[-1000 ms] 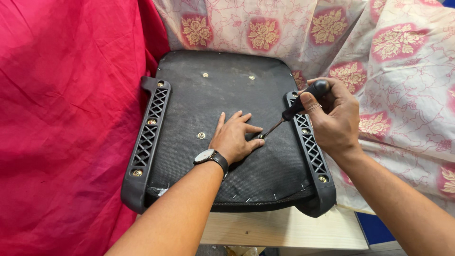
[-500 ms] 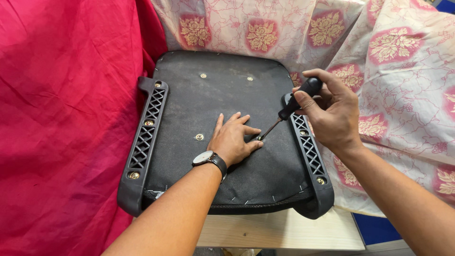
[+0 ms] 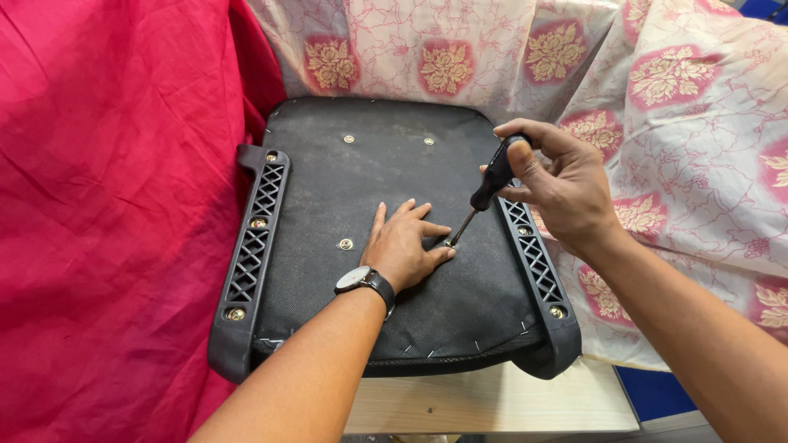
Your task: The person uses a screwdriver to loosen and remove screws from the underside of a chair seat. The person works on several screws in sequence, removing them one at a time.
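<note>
Underside of black seat base (image 3: 345,197) facing up on pale wooden table (image 3: 492,402), near centre of scene. Left hand (image 3: 404,244) flat on the black fabric, fingers spread and pressed down, index fingertip just beside the screwdriver tip; wristwatch (image 3: 359,279) with pale dial and black strap on the wrist. Right hand (image 3: 558,184) closed around black handle of screwdriver (image 3: 480,197), shaft slanting down and leftward to a screw point right of the left hand's fingers. Brass-coloured screw (image 3: 346,244) left of the left hand; two more (image 3: 348,139) towards the far edge. Black lattice rail (image 3: 256,238) along left edge, matching rail (image 3: 533,262) along right edge, each bearing brass-coloured screws. Red cloth (image 3: 107,205) draped on the left; floral pink-and-cream cloth (image 3: 681,123) at far side and right.
</note>
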